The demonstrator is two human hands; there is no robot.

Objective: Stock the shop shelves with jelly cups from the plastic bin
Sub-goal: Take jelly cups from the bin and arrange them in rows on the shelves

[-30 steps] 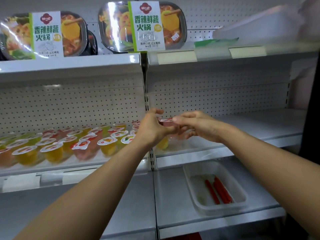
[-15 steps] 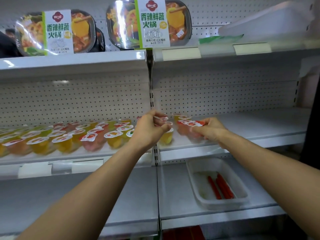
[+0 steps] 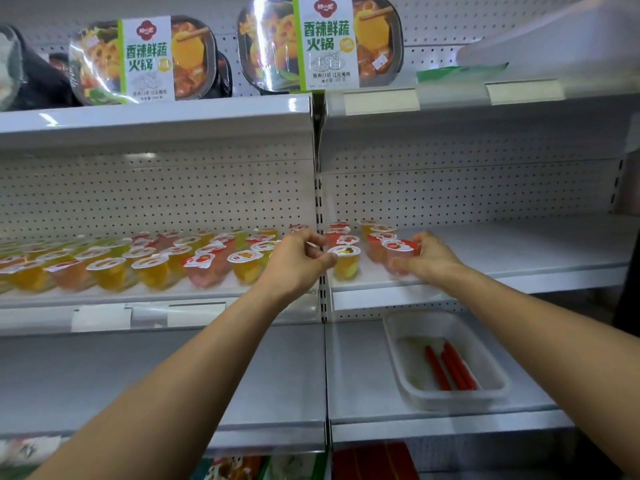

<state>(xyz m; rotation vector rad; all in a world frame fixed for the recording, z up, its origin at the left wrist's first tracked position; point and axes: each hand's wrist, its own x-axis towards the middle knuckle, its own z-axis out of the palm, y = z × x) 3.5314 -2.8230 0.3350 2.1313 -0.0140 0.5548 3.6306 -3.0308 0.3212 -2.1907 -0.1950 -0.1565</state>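
Nearest, the bin (image 3: 457, 400) is sitting on the right of the lower shelf (image 3: 356, 375), holding only a few red sticks (image 3: 450, 368) and no jelly that can be made out. Two bare forearms are reaching over it to the middle shelf (image 3: 519, 247). The left hand (image 3: 298, 261) is hovering at the upright post between the two bays, its fingers curled and its fingertips lying against the side of a yellow cup (image 3: 346, 265) standing at the shelf front; whether it is gripping that cup I cannot tell. The right hand (image 3: 426, 258) is wrapping its thumb and fingers round a red cup (image 3: 398, 245), which is resting upright on the shelf just right of the yellow one. More cups (image 3: 156, 261) are standing in rows along the left bay, and a small cluster is sitting behind the two hands. Farther up, hotpot boxes (image 3: 145, 60) are leaning on the top shelf (image 3: 156, 112).
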